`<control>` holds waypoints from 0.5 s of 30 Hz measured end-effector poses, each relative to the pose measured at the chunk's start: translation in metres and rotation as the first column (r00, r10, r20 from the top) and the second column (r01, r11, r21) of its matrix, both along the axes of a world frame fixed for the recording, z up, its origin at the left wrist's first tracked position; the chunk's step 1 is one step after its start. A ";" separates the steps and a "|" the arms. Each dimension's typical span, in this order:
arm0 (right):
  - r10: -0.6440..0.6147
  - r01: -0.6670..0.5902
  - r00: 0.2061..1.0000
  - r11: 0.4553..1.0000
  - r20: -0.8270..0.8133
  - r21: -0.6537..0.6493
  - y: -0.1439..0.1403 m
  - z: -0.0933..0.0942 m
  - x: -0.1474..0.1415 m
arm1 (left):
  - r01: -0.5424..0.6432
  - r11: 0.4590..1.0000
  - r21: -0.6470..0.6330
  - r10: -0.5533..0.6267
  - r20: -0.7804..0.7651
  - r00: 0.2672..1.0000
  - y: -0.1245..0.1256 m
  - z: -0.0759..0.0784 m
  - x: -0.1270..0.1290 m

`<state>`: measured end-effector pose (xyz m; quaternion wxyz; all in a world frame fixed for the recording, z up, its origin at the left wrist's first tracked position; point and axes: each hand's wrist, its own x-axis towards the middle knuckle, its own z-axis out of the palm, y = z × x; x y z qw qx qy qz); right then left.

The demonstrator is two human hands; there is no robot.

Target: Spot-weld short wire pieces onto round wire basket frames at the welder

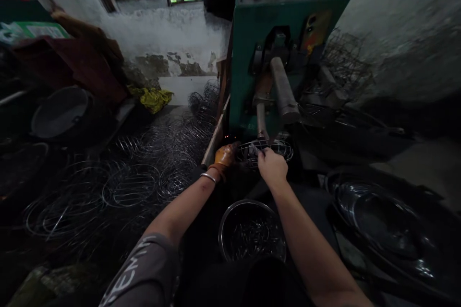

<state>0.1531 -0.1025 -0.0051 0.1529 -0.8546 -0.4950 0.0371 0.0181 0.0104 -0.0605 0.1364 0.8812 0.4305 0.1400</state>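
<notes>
Wire frame [286, 146], round and thin-barred, sits between both grips: gloved left grip [224, 156] closed on its left edge, bare right grip [272, 168] closed on its near side. Just beyond them stands a green machine [248, 38]; nearer, below, a metal bowl [248, 201] of small metal pieces [254, 237]; leftward, heaped wire frames [131, 184].

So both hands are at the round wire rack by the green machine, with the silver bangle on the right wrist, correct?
Not quite: the head view shows the silver bangle on the left wrist. The left hand and right hand are indeed at the round wire rack by the green machine.
</notes>
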 end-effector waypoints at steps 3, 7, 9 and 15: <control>-0.052 0.052 0.998 0.999 -0.028 0.000 -0.007 0.003 0.013 | 0.038 0.994 0.105 -0.042 0.029 0.999 -0.008 0.011 0.003; -0.132 0.132 0.989 0.991 -0.071 0.007 -0.010 0.005 0.032 | 0.078 0.974 0.214 -0.087 0.034 0.996 -0.016 0.023 0.014; -0.148 0.150 0.985 0.988 -0.093 0.016 -0.008 0.003 0.040 | 0.061 0.973 0.224 -0.062 -0.004 0.998 -0.019 0.028 0.022; -0.135 0.146 0.983 0.986 -0.124 0.079 -0.006 -0.002 0.051 | 0.045 0.982 0.186 -0.027 -0.101 0.994 -0.020 0.036 0.035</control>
